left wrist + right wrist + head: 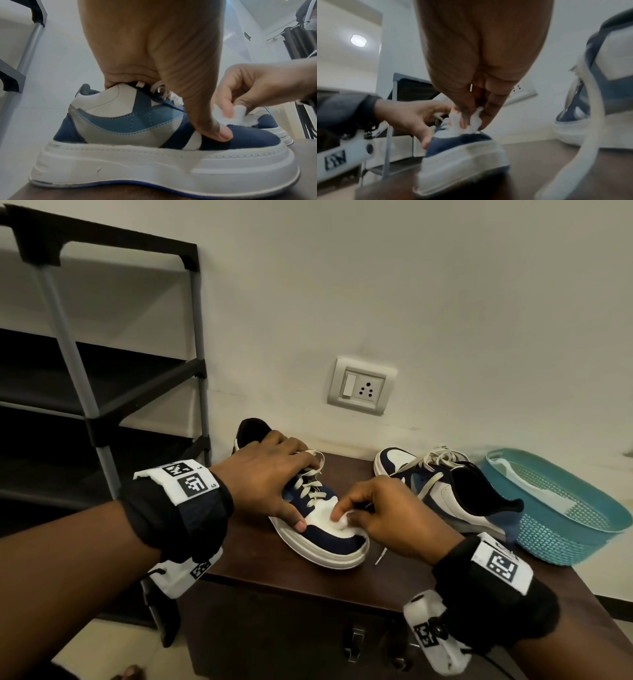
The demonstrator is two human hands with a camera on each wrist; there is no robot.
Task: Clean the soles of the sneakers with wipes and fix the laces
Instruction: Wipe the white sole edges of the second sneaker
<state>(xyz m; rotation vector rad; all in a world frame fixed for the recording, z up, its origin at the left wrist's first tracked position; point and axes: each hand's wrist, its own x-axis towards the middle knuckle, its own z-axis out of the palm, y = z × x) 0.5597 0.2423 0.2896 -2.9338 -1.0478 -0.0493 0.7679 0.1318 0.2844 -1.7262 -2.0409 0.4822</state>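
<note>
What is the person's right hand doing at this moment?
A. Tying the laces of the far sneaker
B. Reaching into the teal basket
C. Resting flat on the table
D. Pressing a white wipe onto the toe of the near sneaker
D: the right hand pinches a crumpled white wipe against the toe of the near sneaker, while the left hand steadies that shoe over its laces.

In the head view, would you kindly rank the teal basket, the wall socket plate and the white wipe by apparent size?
1. teal basket, largest.
2. wall socket plate.
3. white wipe, smallest, partly hidden by the right hand pinching it.
</note>
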